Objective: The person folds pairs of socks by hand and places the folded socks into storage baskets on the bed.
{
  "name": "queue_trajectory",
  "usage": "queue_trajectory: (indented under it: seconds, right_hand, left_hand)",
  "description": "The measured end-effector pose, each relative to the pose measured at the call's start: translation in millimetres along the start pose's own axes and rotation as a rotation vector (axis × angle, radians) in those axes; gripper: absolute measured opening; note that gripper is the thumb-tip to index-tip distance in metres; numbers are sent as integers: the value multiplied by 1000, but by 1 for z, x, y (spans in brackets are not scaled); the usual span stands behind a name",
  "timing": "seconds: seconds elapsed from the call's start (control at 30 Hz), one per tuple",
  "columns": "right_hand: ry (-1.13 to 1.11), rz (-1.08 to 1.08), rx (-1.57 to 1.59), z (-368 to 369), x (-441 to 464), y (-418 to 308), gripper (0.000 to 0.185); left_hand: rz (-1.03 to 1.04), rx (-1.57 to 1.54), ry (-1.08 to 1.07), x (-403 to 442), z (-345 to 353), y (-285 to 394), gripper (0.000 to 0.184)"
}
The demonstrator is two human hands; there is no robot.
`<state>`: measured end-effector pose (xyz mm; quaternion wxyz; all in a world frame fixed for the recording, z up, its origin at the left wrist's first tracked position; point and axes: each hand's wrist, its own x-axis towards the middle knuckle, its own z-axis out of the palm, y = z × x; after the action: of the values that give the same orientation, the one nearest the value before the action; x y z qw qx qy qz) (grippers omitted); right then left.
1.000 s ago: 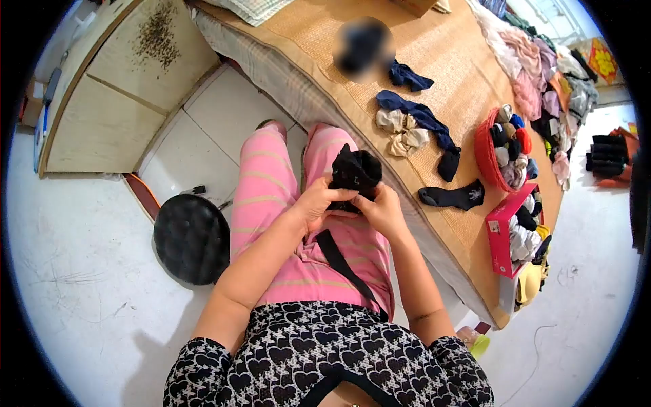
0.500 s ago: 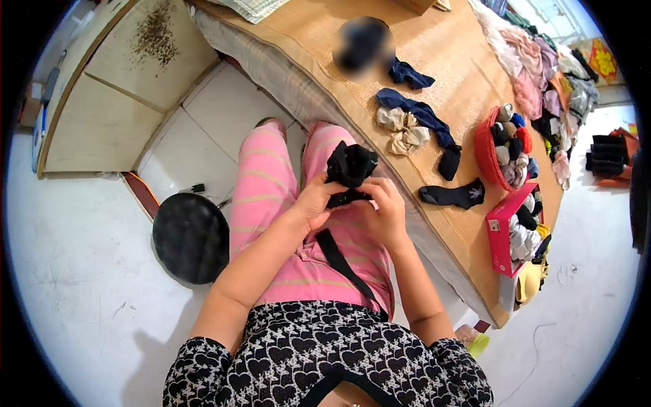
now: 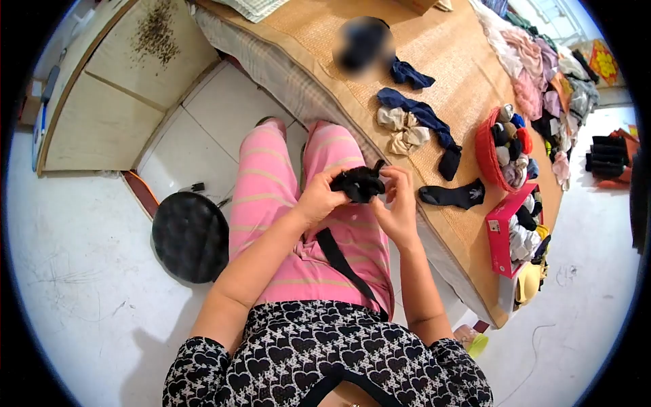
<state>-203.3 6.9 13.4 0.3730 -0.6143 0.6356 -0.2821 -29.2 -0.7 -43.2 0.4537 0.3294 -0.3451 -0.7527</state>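
A woven mat [image 3: 451, 74] spreads across the bed, and here, over the striped pink trousers [image 3: 261, 197], sits the black cloth bundle [image 3: 359, 184]! Left hand [image 3: 320, 199] clamps its left side, thumb and fingers together on the cloth; right hand [image 3: 400, 207] has its right edge between thumb and fingertips. Clocking out from the bundle: navy cloth [image 3: 417, 112] and cream cloth [image 3: 405, 133] near one o'clock, black sock [image 3: 451, 195] at three, red basket [image 3: 483, 152] past two, pink box [image 3: 500, 244] toward four, round black stool [image 3: 190, 237] between eight and nine!
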Motion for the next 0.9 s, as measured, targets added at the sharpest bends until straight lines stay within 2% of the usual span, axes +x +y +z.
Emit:
queue_trajectory:
  seconds: [0.07,0.1,0.17,0.3,0.37,0.47,0.57,0.6,0.67,0.77,0.83,0.9]
  right_hand:
    - [151,-354,-34,-7,-2,-13,38]
    - [153,-352,-34,-8,-1,-14,38]
    - [177,-555,-211,-10,6,-16,36]
    - [109,-486,-313,2,10,-12,30]
    - [154,-501,-311,8,8,-7,25]
    - [322,-712,-369,16,1,-7,22]
    - [348,-757,-424,23,-8,5,22]
    - [334,-736,-438,25,-9,6,26]
    - [311,-693,-460,25,-14,6,28]
    - [268,-619,-511,27,-16,5,33]
    - [306,-608,-609,29,-10,21,33]
    - [241,-495,-492,21,-9,26,31]
  left_hand:
    - [-2,52,51,0,3,8,36]
    - [-4,52,49,0,2,6,36]
    - [47,106,33,2,0,0,35]
    - [83,158,-9,1,0,-2,34]
    - [93,166,32,-1,1,-1,39]
    - [80,130,64,-1,4,4,44]
    - [77,155,104,1,1,-6,44]
    - [76,154,96,1,2,-7,44]
    - [-5,59,221,1,5,-7,40]
    - [4,80,268,1,3,-7,36]
    - [-10,103,190,-2,4,0,34]
    - [-50,77,51,-4,9,13,43]
